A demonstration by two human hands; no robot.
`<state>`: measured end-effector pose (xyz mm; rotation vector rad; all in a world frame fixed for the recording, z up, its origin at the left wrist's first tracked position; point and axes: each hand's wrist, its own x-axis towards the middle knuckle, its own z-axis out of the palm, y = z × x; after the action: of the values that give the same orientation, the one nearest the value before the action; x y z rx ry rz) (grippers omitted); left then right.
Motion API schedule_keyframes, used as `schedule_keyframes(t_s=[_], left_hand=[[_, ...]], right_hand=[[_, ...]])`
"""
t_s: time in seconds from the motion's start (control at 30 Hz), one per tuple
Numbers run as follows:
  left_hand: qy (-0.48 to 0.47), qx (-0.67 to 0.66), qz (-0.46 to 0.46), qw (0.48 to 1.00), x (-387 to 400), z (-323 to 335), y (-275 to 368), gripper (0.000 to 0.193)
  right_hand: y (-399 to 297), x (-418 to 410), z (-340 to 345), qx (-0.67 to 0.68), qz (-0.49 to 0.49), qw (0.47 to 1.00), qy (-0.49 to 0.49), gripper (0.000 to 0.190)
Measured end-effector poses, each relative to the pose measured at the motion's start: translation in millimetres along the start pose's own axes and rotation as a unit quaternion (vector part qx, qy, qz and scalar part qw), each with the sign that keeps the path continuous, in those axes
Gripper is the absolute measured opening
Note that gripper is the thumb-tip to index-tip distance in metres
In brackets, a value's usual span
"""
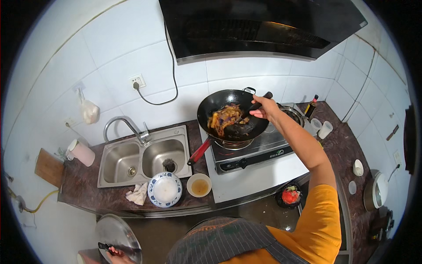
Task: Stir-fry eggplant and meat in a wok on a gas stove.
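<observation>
My right hand [262, 107] is closed around the dark handle of a spatula [255, 106], whose lower end reaches into the food. Cooked food in brown sauce, with purple and orange pieces [226, 117], lies in a black wok [257, 127] with a red handle, on the left burner of a gas stove [263, 153]. At the lower left, my left hand [118, 254] grips the black knob of a large metal lid [115, 227], held low in front of the counter.
Left of the stove are a double sink [145, 155], a cloth [138, 193], a blue-and-white dish [165, 189] and a bowl of brownish liquid [199, 186]. A bottle [311, 106] and plastic cups [325, 129] stand right. A range hood [257, 29] hangs above; a bin [288, 195] is below.
</observation>
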<state>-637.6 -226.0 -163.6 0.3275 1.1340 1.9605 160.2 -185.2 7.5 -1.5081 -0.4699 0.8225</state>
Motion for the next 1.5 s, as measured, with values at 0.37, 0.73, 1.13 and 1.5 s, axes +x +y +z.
schedule_keyframes(t_s=[0.37, 0.73, 1.13, 1.5], left_hand=[[0.108, 0.006, 0.001, 0.994, -15.1, -3.2, 0.8, 0.028], [0.149, 0.007, 0.024, 0.988, -6.5, -14.4, -1.0, 0.026], [0.071, -0.042, -0.002, 0.997, 16.0, -48.1, -7.3, 0.03], [0.153, -0.011, 0.004, 0.988, 11.1, -49.2, -16.3, 0.029]], right_hand=[[-56.3, 6.0, -28.9, 0.078, 0.017, 0.995, 0.054, 0.056], [-69.1, -60.5, -58.0, -0.25, -0.044, 0.967, -0.033, 0.04], [22.4, -7.7, 3.5, -0.135, -0.257, 0.953, -0.086, 0.015], [-39.3, -40.1, 39.7, -0.197, -0.276, 0.928, -0.155, 0.017]])
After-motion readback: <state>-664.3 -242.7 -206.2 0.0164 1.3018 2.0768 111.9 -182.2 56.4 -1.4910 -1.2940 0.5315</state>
